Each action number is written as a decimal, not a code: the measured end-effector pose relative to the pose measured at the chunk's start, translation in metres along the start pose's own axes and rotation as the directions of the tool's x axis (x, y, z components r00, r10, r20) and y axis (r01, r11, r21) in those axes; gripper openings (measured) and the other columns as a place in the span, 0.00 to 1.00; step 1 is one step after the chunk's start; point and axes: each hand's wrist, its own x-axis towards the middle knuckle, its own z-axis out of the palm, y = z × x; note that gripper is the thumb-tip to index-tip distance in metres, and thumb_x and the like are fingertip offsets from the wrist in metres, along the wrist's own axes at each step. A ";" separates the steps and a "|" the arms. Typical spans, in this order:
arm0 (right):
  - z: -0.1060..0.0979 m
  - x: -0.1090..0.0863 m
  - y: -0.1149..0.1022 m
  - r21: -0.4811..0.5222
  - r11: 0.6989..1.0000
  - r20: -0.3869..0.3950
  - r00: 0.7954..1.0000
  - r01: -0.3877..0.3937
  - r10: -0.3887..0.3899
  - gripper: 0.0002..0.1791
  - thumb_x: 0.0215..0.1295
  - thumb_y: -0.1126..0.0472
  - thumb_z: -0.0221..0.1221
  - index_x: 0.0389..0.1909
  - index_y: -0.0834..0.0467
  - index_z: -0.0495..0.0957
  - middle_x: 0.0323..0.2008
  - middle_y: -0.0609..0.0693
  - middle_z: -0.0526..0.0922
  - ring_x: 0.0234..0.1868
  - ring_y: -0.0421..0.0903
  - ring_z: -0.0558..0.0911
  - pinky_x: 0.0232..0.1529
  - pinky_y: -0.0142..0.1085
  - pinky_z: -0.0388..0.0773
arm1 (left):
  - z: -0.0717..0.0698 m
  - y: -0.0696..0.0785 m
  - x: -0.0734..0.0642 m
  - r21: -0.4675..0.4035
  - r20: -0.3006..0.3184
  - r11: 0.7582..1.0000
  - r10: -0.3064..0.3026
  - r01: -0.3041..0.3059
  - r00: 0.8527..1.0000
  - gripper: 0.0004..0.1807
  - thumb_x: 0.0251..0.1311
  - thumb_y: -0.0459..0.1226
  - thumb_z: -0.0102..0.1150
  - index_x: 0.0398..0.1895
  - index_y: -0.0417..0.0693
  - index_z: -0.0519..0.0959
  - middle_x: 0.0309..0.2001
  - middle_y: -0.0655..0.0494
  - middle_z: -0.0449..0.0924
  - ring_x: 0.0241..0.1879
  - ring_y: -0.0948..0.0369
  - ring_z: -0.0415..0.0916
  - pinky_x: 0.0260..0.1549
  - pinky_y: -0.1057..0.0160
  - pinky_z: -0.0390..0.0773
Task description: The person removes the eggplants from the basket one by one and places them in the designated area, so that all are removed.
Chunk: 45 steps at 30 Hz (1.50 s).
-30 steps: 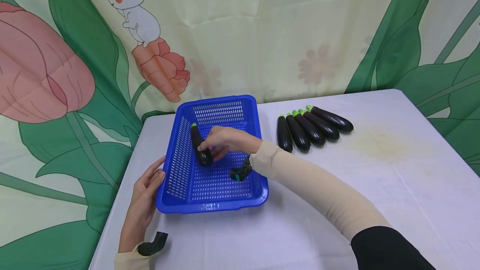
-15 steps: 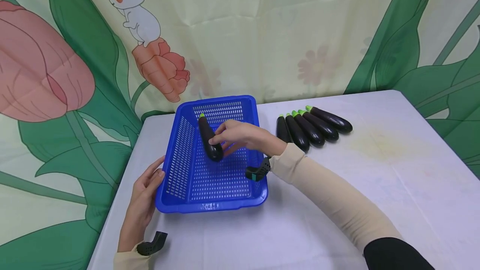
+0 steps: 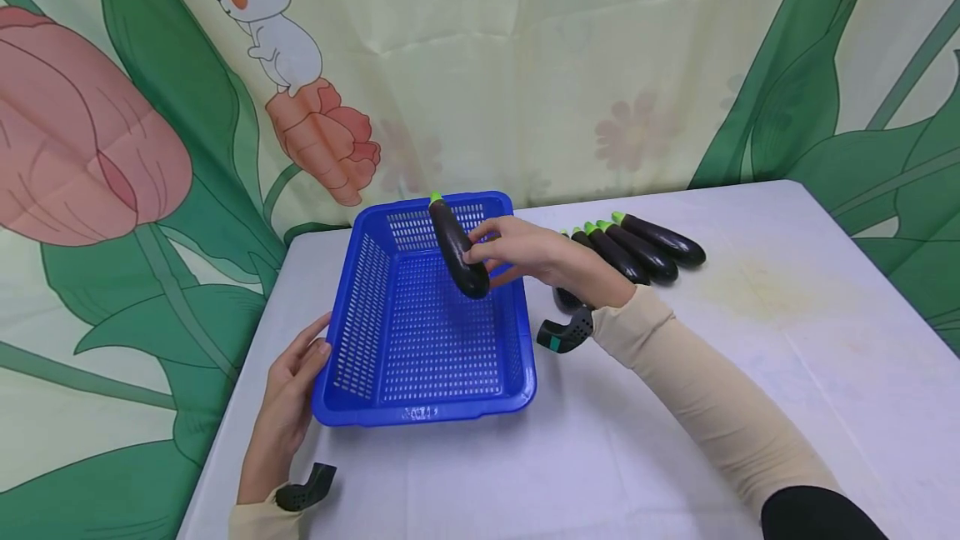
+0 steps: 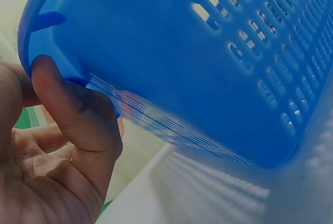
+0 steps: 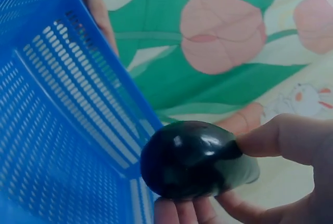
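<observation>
A dark purple eggplant [image 3: 452,247] with a green stem end is held by my right hand [image 3: 543,252], raised over the right half of the blue plastic basket [image 3: 423,416]. In the right wrist view, the thumb lies on one side of the eggplant [image 5: 190,159] and the fingers are under it. My left hand [image 3: 285,394] holds the basket's left rim. From the left wrist view, its fingers [image 4: 78,115] curl under the rim against the outer wall. No other eggplant shows inside the basket.
Several eggplants [image 3: 660,240] lie side by side on the white tablecloth [image 3: 810,340] right of the basket, partly hidden by my right hand. A printed curtain [image 3: 510,90] hangs behind the table.
My right hand has lifted the eggplant from the basket's left side and carried it up and to the right. The left hand and the basket stay in place.
</observation>
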 end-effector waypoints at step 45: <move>-0.151 -0.073 0.085 -0.378 0.925 -0.442 0.883 -0.025 -0.157 0.34 0.80 0.56 0.52 0.80 0.63 0.56 0.75 0.71 0.66 0.75 0.68 0.69 0.71 0.61 0.68 | -0.001 0.000 -0.001 -0.020 0.019 1.000 0.001 -0.001 1.000 0.31 0.80 0.43 0.52 0.81 0.51 0.61 0.46 0.64 0.83 0.42 0.66 0.85 0.42 0.67 0.88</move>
